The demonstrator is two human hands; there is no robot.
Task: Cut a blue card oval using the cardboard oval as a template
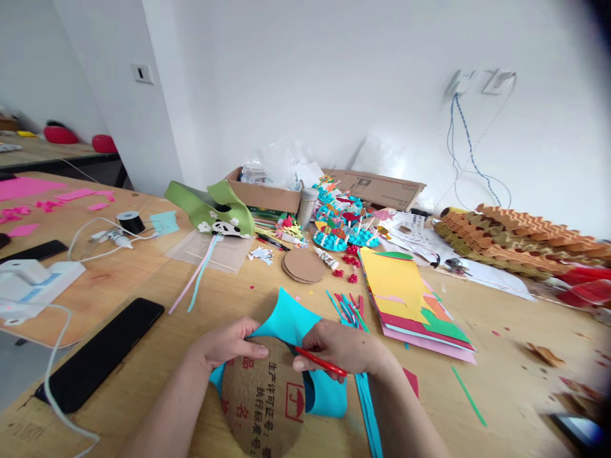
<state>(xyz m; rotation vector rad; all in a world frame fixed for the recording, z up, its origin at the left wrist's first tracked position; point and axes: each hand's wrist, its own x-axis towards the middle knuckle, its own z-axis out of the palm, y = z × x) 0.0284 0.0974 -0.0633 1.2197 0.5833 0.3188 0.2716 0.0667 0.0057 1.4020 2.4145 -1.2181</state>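
Observation:
My left hand [236, 346] holds a round corrugated cardboard disc [260, 401] with red and black print, its thumb pressed on the upper edge. Bright blue sheet material [289, 315] lies behind the disc and sticks out in points around it. Closed round a slim red tool [321, 362], my right hand [334, 346] is at the disc's upper right edge, against the blue material. The tool's tip is hard to make out, so I cannot tell whether it is a pen or scissors. Blue strips [367, 413] pass beside my right forearm.
Stacked coloured paper [396, 286] lies to the right, with thin strips [351, 308] beside it. Beyond my hands are more cardboard discs [303, 265], a glue bottle [327, 258] and a green felt bag [210, 210]. A black phone [102, 353] and white power strip [41, 286] sit left.

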